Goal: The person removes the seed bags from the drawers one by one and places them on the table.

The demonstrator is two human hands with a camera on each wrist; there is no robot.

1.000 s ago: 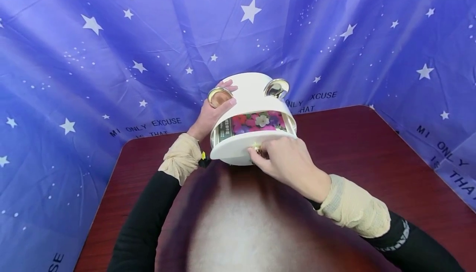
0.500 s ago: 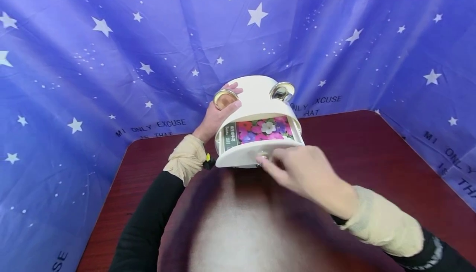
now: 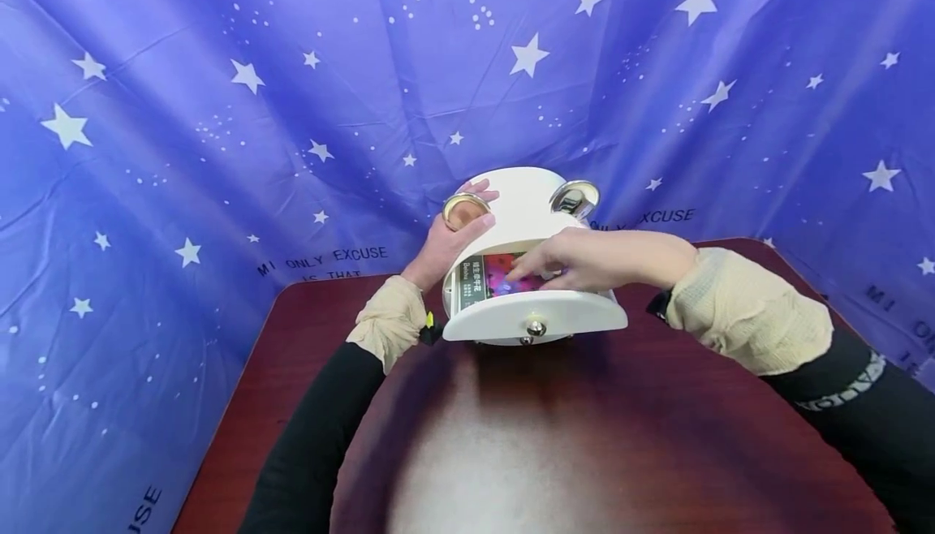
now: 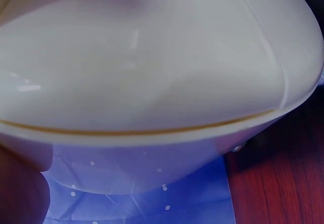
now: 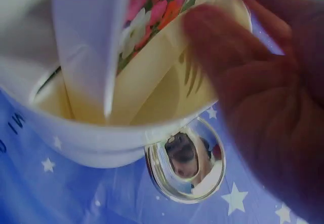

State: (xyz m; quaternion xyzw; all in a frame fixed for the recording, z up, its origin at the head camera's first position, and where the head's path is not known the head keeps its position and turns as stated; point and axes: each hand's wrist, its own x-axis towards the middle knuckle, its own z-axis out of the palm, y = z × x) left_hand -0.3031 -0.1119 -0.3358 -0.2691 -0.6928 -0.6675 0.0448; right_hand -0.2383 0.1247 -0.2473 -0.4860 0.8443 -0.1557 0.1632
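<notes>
Left hand (image 3: 445, 235) on box (image 3: 520, 200); right hand (image 3: 597, 259) over packet (image 3: 473, 281)

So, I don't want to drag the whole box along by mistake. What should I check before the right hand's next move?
1. Drawer open: ok, its front stands out from the white box.
2. Box braced: ok, the left hand lies on it, thumb and fingers either side of a gold-rimmed disc.
3. Front knob free: ok, no hand on it.
4. Right hand over the flower-printed packet: ok, its fingers reach into the drawer opening.
5. Secure grip on the packet: cannot tell, fingertip contact is unclear.
6. Nothing caught beneath the packet: cannot tell, its underside is hidden.
</notes>
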